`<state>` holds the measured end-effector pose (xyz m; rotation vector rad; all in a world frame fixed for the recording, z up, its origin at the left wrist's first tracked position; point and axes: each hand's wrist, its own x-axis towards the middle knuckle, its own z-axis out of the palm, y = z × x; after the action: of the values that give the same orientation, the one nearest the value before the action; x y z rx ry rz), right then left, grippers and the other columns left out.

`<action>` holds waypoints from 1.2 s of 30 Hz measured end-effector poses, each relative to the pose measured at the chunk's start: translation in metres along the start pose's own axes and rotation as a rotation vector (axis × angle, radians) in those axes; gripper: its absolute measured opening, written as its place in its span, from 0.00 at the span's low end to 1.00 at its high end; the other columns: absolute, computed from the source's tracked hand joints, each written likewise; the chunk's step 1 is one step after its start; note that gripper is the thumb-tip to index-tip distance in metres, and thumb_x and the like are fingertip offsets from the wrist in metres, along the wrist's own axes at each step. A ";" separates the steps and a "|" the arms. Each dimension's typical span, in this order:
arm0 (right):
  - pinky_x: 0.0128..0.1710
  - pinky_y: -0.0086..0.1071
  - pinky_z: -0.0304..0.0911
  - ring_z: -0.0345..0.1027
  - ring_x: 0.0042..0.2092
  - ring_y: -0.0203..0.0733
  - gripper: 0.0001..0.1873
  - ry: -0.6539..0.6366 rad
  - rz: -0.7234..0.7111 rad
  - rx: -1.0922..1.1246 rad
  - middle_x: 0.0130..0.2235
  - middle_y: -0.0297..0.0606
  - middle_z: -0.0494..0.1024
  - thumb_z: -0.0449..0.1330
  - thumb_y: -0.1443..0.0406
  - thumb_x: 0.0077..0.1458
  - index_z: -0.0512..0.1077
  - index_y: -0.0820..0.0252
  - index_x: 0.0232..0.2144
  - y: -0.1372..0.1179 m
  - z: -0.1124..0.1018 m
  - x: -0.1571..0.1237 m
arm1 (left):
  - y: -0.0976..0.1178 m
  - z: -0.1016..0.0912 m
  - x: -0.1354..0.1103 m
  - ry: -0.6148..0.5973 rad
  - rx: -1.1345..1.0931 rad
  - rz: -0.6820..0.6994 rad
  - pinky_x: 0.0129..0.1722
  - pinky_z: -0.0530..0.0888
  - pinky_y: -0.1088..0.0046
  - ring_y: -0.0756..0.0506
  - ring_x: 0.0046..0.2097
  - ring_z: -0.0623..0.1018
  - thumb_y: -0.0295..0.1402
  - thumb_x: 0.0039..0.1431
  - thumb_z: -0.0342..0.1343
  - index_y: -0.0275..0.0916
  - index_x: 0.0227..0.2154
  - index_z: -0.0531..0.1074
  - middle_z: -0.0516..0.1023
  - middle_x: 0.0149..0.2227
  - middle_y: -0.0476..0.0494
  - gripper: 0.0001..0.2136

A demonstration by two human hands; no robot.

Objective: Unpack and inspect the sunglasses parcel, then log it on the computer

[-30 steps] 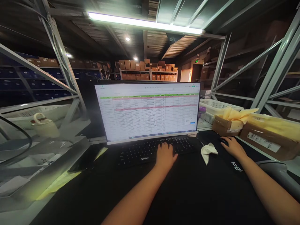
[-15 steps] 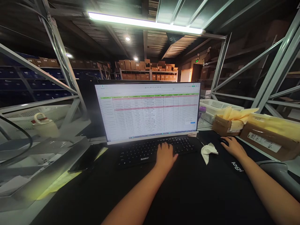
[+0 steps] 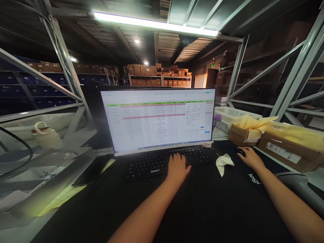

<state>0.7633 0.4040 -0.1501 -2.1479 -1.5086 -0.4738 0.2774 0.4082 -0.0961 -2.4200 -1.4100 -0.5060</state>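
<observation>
My left hand (image 3: 176, 166) rests on the right part of a black keyboard (image 3: 146, 165), its fingers spread over the keys and the thumb out to the side. Over at the right, my right hand (image 3: 250, 158) is curled over a dark computer mouse (image 3: 241, 152), most of which the hand hides. Behind the keyboard stands a monitor (image 3: 141, 125) showing a spreadsheet with green and pink rows. A filter pop-up covers part of the sheet at the right. Both forearms lie over a black desk mat (image 3: 202, 209).
A crumpled white tissue (image 3: 223, 163) lies between my hands. Right of the mouse are cardboard boxes (image 3: 280, 152) with yellow envelopes, and a grey scanner (image 3: 293, 182). On the left are a dark phone-like slab (image 3: 88, 173) and a cream bottle (image 3: 48, 136). Metal rack posts (image 3: 64, 60) frame the desk.
On the monitor, a filter pop-up with a list has opened over the right columns. Both hands keep their places; the whole view has shifted slightly.
</observation>
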 end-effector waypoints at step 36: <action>0.56 0.44 0.66 0.71 0.54 0.52 0.27 0.038 0.058 -0.003 0.53 0.49 0.75 0.56 0.53 0.55 0.72 0.59 0.54 0.003 0.001 0.000 | 0.002 -0.004 0.002 -0.005 0.003 0.017 0.64 0.66 0.51 0.32 0.60 0.72 0.46 0.68 0.51 0.31 0.58 0.71 0.73 0.61 0.25 0.25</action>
<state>0.7656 0.4033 -0.1515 -2.1665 -1.4212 -0.4948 0.2795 0.4078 -0.0919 -2.4299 -1.3896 -0.4939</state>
